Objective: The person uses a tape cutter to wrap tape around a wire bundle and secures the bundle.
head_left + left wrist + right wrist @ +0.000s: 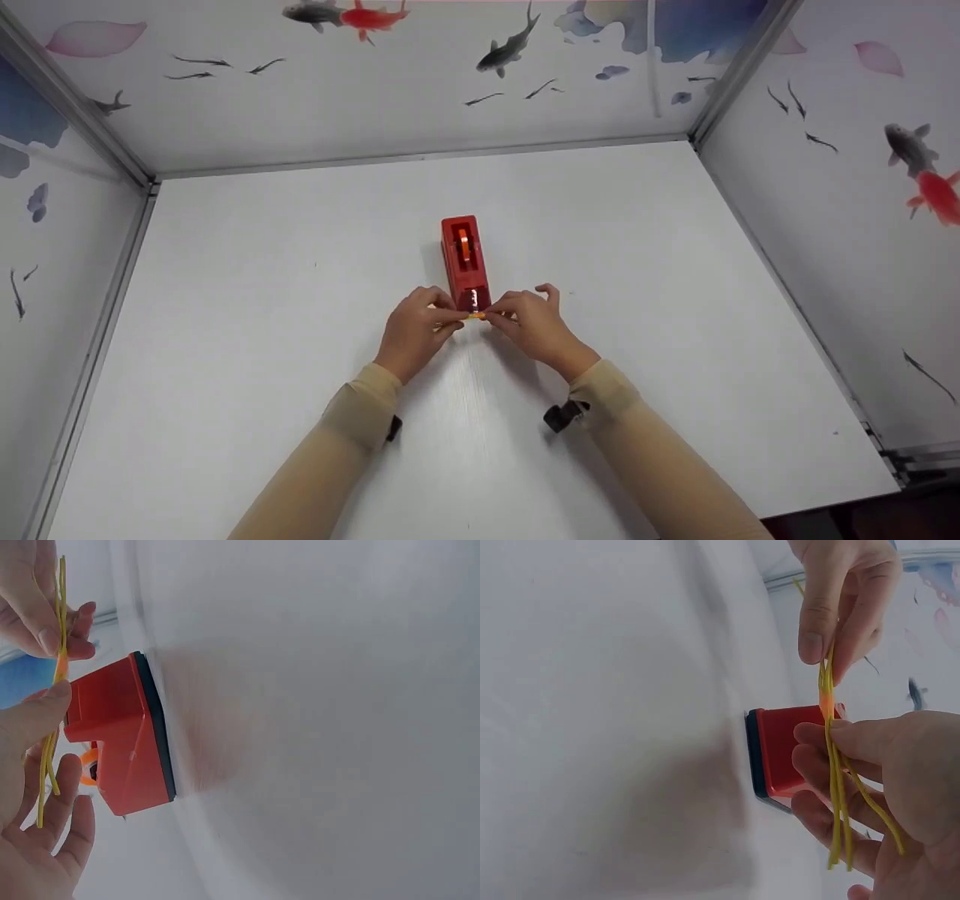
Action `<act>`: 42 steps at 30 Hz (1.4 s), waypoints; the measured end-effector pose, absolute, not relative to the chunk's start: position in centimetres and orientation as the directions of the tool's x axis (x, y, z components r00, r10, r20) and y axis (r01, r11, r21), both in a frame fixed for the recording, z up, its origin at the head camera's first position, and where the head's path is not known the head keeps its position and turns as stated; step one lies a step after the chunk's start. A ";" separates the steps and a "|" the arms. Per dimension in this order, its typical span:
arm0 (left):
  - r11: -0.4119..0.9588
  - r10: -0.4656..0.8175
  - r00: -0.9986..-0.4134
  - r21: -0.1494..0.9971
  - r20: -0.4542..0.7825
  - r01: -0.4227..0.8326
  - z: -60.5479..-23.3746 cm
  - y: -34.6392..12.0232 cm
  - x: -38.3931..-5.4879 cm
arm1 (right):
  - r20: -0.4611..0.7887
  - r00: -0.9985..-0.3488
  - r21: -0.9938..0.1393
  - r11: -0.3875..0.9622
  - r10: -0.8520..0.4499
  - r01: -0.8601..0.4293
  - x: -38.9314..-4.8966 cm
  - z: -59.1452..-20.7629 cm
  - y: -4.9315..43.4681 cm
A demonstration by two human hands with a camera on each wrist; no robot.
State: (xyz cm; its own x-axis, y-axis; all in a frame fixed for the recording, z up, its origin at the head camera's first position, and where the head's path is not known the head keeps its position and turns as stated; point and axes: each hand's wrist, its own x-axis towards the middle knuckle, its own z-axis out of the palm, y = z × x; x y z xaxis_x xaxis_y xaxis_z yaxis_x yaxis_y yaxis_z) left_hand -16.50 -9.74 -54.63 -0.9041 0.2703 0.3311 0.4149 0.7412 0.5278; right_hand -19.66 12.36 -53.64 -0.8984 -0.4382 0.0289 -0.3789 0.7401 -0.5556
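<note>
Both hands pinch a thin bundle of yellow strands [835, 772], stretched level between them just in front of a red tape dispenser [471, 280]. A band of orange tape [826, 703] lies around the bundle's middle, between the two pinches. My left hand [415, 330] grips one side with thumb and forefinger. On the other side, the thumb and fingers of my right hand [538, 326] hold the strands, whose loose ends fan out past the palm in the right wrist view. An orange tape roll [464, 244] sits in the dispenser, which stands on a dark base.
The white table [262, 315] extends around the dispenser. Printed panels with fish enclose it, with a back wall [390, 97] and side walls [840, 225]. Black wrist cameras [556, 418] hang beneath the beige sleeves [652, 442].
</note>
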 end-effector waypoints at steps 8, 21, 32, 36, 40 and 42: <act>0.671 0.259 -0.929 0.642 0.265 0.371 -54.8 -9.8 -16.4 | 0.119 -0.887 -0.595 0.684 -0.445 -0.423 -19.7 -54.0 12.8; 0.756 0.259 -0.919 0.529 0.298 0.385 -54.6 -9.6 -16.8 | 0.300 -0.831 -0.442 0.704 -0.468 -0.556 -19.8 -53.7 12.7; 0.784 0.264 -0.901 0.467 0.343 0.408 -54.7 -9.3 -16.8 | 0.365 -0.795 -0.405 0.687 -0.484 -0.604 -19.9 -54.1 12.7; 0.776 0.285 -0.887 0.456 0.363 0.436 -54.6 -9.3 -17.0 | 0.402 -0.775 -0.382 0.680 -0.488 -0.626 -19.9 -54.1 12.7; 0.767 0.315 -0.887 0.459 0.337 0.447 -54.4 -9.4 -17.1 | 0.451 -0.740 -0.338 0.672 -0.499 -0.659 -19.9 -54.1 12.7; 0.773 0.331 -0.891 0.453 0.309 0.444 -54.3 -9.4 -17.2 | 0.468 -0.726 -0.315 0.672 -0.504 -0.670 -19.9 -54.0 12.7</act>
